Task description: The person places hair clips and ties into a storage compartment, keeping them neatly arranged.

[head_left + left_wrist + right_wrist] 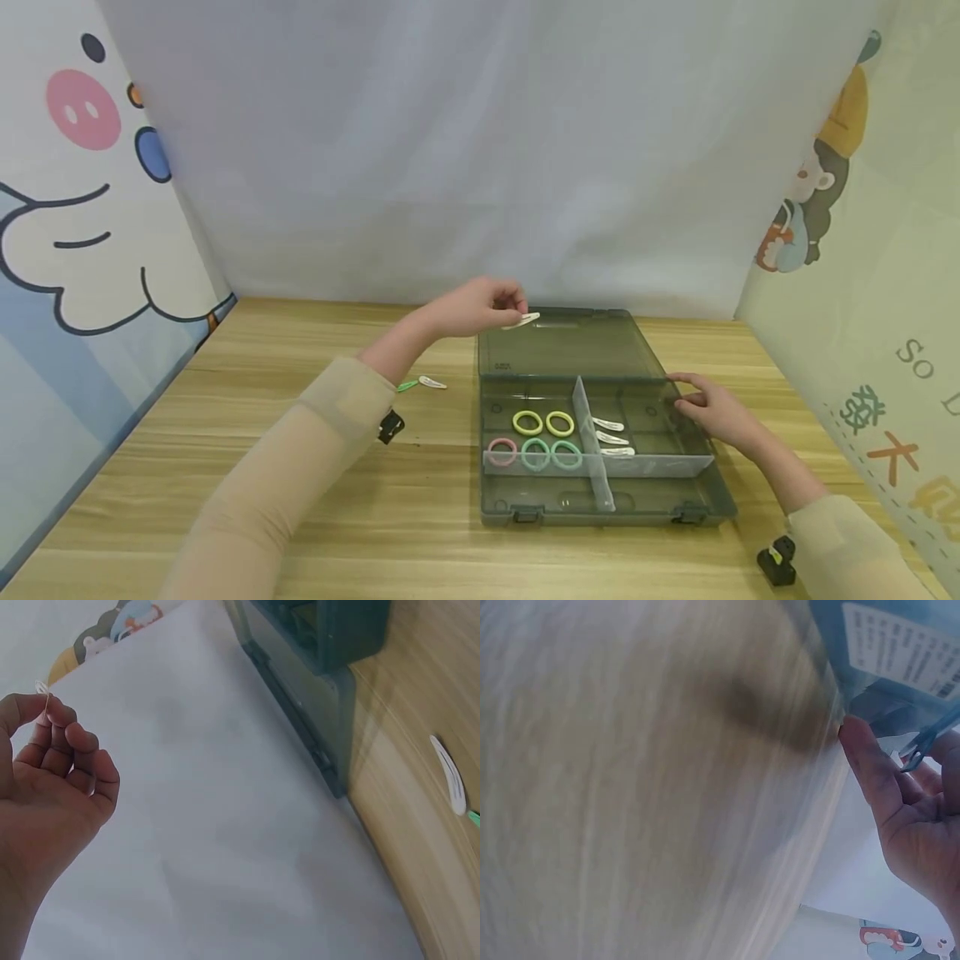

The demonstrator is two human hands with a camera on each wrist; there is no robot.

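Note:
My left hand pinches a white snap hair clip between thumb and fingertips, above the raised lid of a dark translucent storage box. In the left wrist view the held clip shows thin and edge-on. At the box's right wall, my right hand holds the edge, with fingers on both sides of the wall in the right wrist view. Three white hair clips lie in the right compartment. The left compartment has yellow hair ties, green ones and a pink one.
On the wooden table, left of the box, lie another white hair clip and a green one, partly behind the left forearm. Clear dividers cross inside the box. A white cloth backdrop stands behind.

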